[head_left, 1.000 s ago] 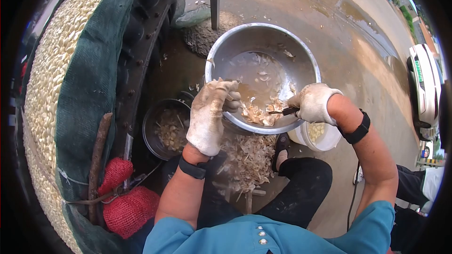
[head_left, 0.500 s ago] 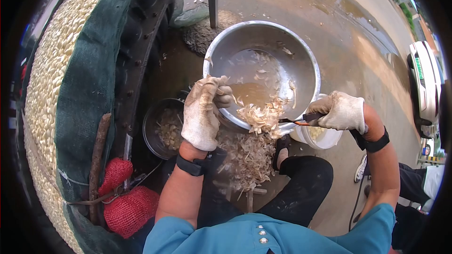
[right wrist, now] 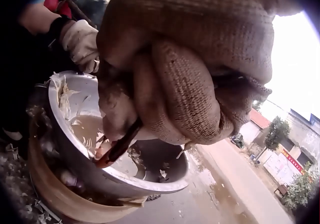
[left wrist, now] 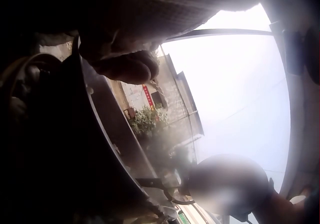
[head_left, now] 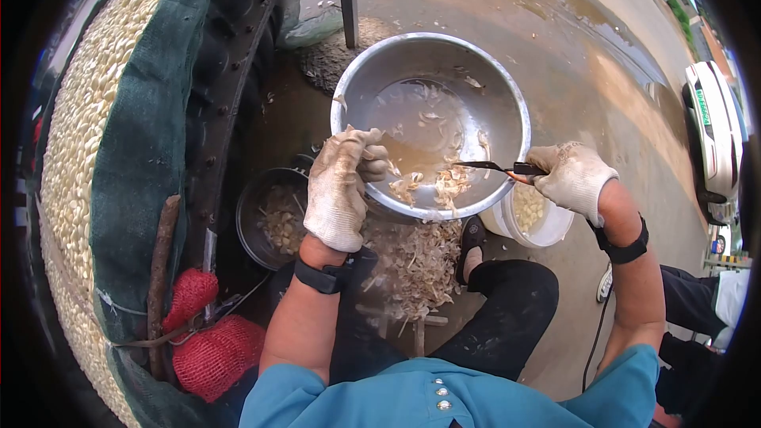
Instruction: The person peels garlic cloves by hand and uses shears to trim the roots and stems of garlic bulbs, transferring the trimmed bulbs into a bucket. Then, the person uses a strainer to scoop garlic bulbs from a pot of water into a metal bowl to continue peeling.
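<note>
A wide metal basin (head_left: 507, 103) with murky water and papery garlic skins (head_left: 452, 185) stands before me. My right gloved hand (head_left: 575, 174), at the basin's right rim, grips dark-bladed scissors (head_left: 491, 166) with an orange handle part. The blades extend over the skins at the near side. My left gloved hand (head_left: 341, 182) has its fingers curled beside the left rim; I cannot tell whether anything is inside them. In the right wrist view the scissors' handle (right wrist: 117, 151) comes out below the curled fingers. The left wrist view is mostly dark.
Below the basin lies a heap of loose skins (head_left: 412, 277). A white bucket (head_left: 559, 226) with pale cloves stands right, a dark metal pot (head_left: 247, 230) left. Green netting (head_left: 147, 143) holds back many cloves, near a stick (head_left: 162, 269) and red mesh bags (head_left: 214, 357). Another person (head_left: 690, 301) is at right.
My right hand first went right as the scissors dragged a clump of skins onto the near rim. Now the clump is smaller, and the blades reach back over the basin. The left hand barely moved.
</note>
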A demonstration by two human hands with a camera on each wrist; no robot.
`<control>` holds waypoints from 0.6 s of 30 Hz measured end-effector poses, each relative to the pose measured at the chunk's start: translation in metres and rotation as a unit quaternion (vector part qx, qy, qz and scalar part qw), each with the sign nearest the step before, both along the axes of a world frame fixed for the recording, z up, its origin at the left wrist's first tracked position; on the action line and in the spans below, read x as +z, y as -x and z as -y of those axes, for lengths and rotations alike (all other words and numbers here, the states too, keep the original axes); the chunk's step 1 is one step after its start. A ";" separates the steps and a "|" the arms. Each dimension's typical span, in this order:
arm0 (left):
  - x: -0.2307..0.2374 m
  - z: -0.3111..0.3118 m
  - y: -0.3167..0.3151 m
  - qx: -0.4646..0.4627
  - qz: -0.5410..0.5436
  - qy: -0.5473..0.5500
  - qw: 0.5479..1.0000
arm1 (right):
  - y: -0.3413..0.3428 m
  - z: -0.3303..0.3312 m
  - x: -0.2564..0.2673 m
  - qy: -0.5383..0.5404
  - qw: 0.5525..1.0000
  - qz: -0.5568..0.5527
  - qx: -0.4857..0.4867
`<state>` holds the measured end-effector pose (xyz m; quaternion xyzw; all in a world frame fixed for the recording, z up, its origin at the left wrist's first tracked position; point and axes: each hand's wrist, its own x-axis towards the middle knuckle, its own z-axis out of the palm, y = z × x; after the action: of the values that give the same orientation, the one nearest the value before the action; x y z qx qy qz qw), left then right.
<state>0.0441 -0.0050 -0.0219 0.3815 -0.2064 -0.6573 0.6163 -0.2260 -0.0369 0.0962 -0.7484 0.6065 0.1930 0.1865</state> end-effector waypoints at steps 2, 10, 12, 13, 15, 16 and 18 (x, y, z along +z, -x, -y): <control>-0.001 0.000 0.000 -0.002 0.002 -0.007 1.000 | -0.019 0.005 -0.007 0.015 0.996 -0.085 0.032; 0.000 0.001 -0.002 -0.014 -0.011 -0.008 1.000 | -0.060 0.009 -0.040 -0.001 0.954 -0.236 0.185; 0.001 0.001 -0.002 -0.014 -0.015 -0.009 1.000 | -0.061 0.006 -0.037 -0.004 0.944 -0.239 0.228; 0.002 0.001 -0.002 -0.014 -0.020 -0.008 1.000 | -0.061 0.003 -0.034 -0.004 0.944 -0.240 0.228; 0.005 0.001 -0.002 -0.013 -0.029 -0.011 0.999 | -0.060 -0.004 -0.029 0.011 0.950 -0.199 0.241; 0.005 0.000 -0.003 -0.013 -0.038 -0.015 0.999 | -0.060 -0.008 -0.028 0.011 0.950 -0.199 0.241; 0.004 -0.001 -0.004 -0.015 -0.014 -0.019 1.000 | -0.060 -0.013 -0.027 0.009 0.948 -0.188 0.255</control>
<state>0.0479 -0.0036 -0.0183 0.3804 -0.1910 -0.6759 0.6016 -0.1664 -0.0238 0.0688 -0.8296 0.4216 0.3660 0.0067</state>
